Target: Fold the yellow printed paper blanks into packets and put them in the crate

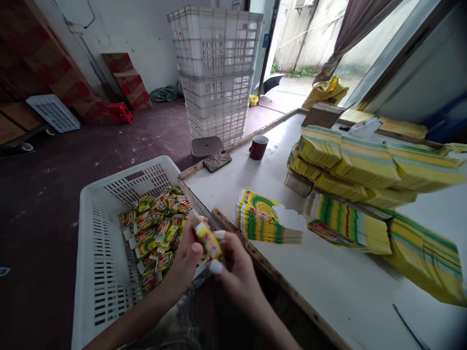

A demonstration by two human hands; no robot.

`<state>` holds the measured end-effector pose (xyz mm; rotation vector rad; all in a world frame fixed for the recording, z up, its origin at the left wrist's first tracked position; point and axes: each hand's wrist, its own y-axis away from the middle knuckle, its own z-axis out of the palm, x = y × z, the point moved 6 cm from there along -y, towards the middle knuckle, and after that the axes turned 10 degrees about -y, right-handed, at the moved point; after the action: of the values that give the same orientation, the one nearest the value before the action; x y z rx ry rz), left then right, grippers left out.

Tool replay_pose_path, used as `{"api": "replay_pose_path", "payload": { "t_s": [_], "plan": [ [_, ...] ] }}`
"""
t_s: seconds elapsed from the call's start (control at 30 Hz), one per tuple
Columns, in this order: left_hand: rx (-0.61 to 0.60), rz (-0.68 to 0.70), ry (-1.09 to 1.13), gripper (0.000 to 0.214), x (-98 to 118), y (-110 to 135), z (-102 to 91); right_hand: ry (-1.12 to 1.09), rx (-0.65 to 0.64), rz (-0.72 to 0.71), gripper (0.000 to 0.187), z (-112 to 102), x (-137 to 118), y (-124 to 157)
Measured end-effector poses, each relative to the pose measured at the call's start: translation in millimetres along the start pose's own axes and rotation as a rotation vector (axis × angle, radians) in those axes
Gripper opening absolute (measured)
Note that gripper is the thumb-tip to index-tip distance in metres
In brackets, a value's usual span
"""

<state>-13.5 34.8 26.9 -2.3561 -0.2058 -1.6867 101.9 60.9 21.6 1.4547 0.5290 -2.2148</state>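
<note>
Small box (209, 241) is btwn both hands, just over the near-right side of the white basket (84, 218), tilted & a bit blurred. R hand (233, 260) is mostly closed, thumb & finger pinching the box's right side & lower end, w/ white tip covers (216, 267) on those digits. L hand (185, 266) is part-closed, fingers round the upper-left end, thumb up close beside it; exact L contact is hard to tell b/c of blur. Box looks like thin printed card, so prob. v. light, stiff along the edges but easy to dent if squeezed mid-panel; glossy face may slip a bit. Best hold, I'd say: narrow sides or corners, light pinch, flaps kept free. Can't tell if it's full or empty. Left of the hands, a loose heap of similar boxes (164, 231) lies in the basket, some w/ pale flaps sticking out. Right of & beyond R hand, a fanned pile of flat cartons (260, 214) sits on the table (310, 296) near its edge; the pile would prob. slide apart if bumped, so lift by the edges. Bigger carton stacks (350, 170) are farther right; phone (218, 161) & mug (259, 148) are straight beyond the hands.
</note>
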Motion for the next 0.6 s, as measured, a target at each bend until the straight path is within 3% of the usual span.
{"api": "replay_pose_path", "payload": {
  "t_s": [0.1, 0.2, 0.4, 0.6],
  "plan": [
    [-0.074, -0.062, 0.224, 0.043, 5.7, -3.2, 7.3, -0.192, -0.008, 0.059, 0.031, -15.9, -10.2, -8.3],
    [-0.094, -0.133, 0.280, 0.032, 4.2, -5.2, 9.9, -0.272, 0.002, 0.080, 0.029, -21.6, -16.2, -7.9],
    [-0.088, -0.156, 0.234, 0.025, -1.7, -4.6, 5.1, -0.378, -0.004, 0.111, 0.030, -15.5, -12.9, 0.4],
    [-0.080, -0.200, 0.135, 0.024, -2.6, -3.1, 4.9, -0.295, 0.105, 0.083, 0.024, -27.4, -1.8, 1.4]
  ]
}}
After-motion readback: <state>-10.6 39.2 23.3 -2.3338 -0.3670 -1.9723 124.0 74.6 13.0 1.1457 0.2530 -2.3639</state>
